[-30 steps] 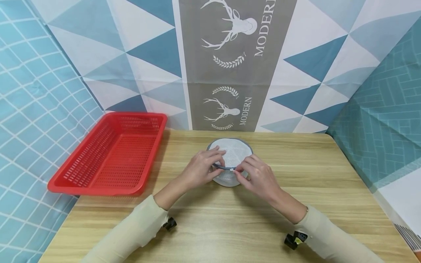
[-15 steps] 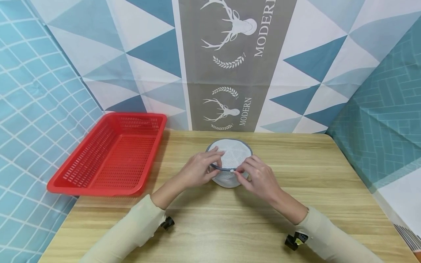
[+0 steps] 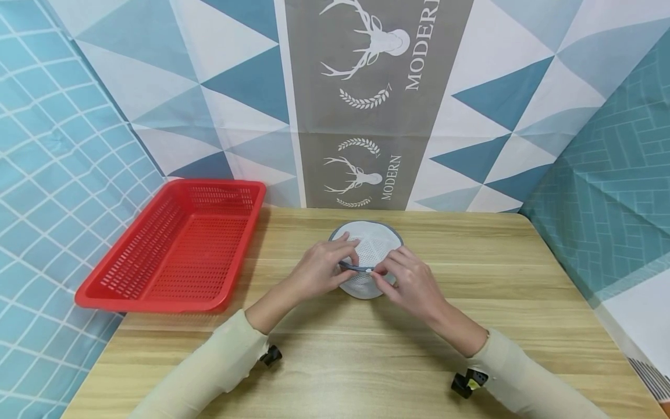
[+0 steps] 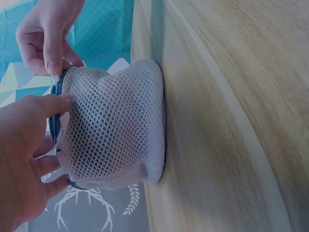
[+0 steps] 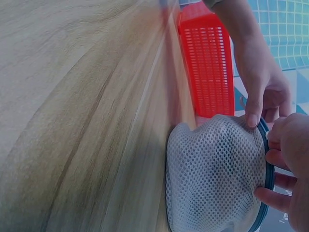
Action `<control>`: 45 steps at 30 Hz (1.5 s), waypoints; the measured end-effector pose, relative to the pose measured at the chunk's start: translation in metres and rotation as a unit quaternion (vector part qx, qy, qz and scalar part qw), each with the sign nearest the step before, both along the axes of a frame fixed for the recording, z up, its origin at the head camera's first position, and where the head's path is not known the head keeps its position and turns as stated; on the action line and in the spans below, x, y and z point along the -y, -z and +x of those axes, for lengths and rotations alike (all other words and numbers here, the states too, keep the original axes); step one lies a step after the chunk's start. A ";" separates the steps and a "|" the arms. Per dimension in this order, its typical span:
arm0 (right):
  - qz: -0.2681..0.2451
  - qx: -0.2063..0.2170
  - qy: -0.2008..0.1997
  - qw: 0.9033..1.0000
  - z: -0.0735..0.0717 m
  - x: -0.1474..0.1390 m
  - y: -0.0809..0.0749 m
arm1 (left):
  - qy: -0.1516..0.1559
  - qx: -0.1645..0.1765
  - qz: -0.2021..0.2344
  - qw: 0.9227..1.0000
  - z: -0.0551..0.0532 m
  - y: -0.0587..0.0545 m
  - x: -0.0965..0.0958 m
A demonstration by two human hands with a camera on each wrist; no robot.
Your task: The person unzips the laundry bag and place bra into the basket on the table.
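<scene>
A white mesh laundry bag (image 3: 373, 247) with dark blue-grey trim stands upright on the wooden table in the head view, its round top edged by a zipper (image 4: 56, 108). My left hand (image 3: 321, 265) pinches the zippered edge on the near left side, thumb (image 4: 60, 102) on the mesh and other fingers behind the edge. Just right of it, my right hand (image 3: 413, 282) pinches the small white zipper pull (image 3: 369, 270). In the right wrist view, both hands meet at the bag's rim, and the right fingertips (image 5: 265, 194) lie along the mesh.
A red perforated plastic basket (image 3: 238, 273) sits at the table's left, close to the tiled-pattern wall covering (image 3: 57, 151). Behind the table (image 3: 335, 372) hangs a patterned sheet with deer heads. Small black cameras (image 3: 270, 355) show below both sleeves.
My left hand shifts slightly left and then back to the right, and the zippered edge between the hands flexes a little. My right hand stays nearly still on the zipper pull.
</scene>
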State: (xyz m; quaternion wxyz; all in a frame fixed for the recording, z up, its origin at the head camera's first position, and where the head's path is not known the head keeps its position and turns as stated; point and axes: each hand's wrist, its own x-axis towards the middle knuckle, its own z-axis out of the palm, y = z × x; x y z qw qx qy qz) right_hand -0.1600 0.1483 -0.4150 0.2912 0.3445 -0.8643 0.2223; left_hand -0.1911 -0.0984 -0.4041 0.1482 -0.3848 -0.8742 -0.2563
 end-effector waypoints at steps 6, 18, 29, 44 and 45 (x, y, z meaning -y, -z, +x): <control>0.002 -0.003 0.001 1.000 0.000 0.000 0.000 | 0.001 0.000 0.000 1.000 0.000 0.000 0.000; -0.003 -0.009 -0.012 1.000 0.000 -0.003 0.003 | 0.008 0.027 -0.007 1.000 0.002 -0.002 0.006; -0.013 -0.007 -0.012 1.000 0.000 -0.003 0.002 | -0.031 0.016 -0.016 0.999 0.004 -0.001 0.003; -0.013 -0.021 -0.014 1.000 0.001 0.001 0.002 | -0.031 -0.001 -0.029 0.999 0.006 0.000 0.000; -0.013 -0.022 -0.016 1.000 0.001 0.001 0.002 | -0.029 0.000 -0.029 0.999 0.006 0.000 0.000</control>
